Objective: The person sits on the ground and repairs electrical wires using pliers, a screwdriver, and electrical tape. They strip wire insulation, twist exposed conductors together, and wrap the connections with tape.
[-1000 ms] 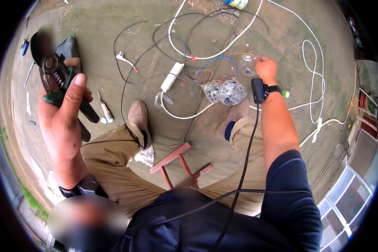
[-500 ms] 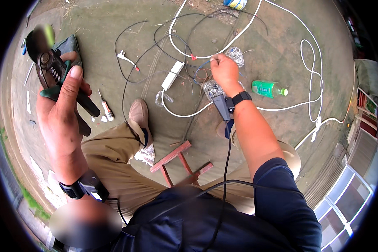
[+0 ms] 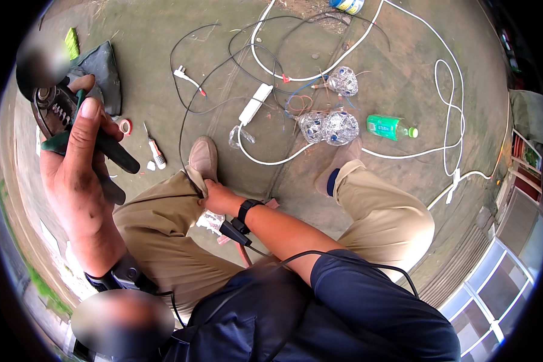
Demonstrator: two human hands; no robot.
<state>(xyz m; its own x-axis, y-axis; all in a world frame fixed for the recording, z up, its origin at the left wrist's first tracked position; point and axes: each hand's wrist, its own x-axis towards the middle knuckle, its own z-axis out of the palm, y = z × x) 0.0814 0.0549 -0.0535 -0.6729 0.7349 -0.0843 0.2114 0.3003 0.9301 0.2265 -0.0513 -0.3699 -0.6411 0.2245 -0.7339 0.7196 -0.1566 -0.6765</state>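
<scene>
While the left hand is raised at the near left, its grip is clamped on a green-handled cutting tool, the thumb lying over the handles and the coiled spring exposed. The right hand reaches across to the left, its thumb and fingers drawn in beside the left trouser leg, just near of the left shoe. A black cable runs down to that place, but I cannot tell whether the right grip is closed on it or on the cloth.

Farther off, on the ground, the black cable loops around near a white plug. Right of these loops lies a long white box. Two clear globes sit side by side near the right shoe, with a third globe farther away. A green bottle lies on its side to their right. On the left, a screwdriver and a red tape roll lie near a dark bag.
</scene>
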